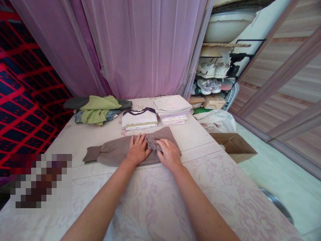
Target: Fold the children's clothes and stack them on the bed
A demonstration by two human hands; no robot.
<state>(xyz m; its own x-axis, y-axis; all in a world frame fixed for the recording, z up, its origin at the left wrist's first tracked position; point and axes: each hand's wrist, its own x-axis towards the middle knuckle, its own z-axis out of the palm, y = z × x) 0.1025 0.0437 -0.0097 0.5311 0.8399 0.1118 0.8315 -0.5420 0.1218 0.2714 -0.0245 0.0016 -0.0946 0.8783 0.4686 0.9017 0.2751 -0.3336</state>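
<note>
A taupe garment (112, 152) lies stretched across the pale patterned table (155, 201), its cuffed end pointing left. My left hand (137, 149) rests flat on its middle with the fingers spread, so it is open. My right hand (170, 154) is just to the right, fingers curled down on the garment's gathered lace-trimmed edge (152, 142). Both forearms reach in from the bottom of the view.
Behind the garment sit two stacks of folded clothes (139, 118) (172, 109) and a loose heap with a green top (97, 108). A pink curtain (140, 47) hangs behind. At right stand a shoe rack (213, 78), a white bag (215, 120) and a cardboard box (234, 145).
</note>
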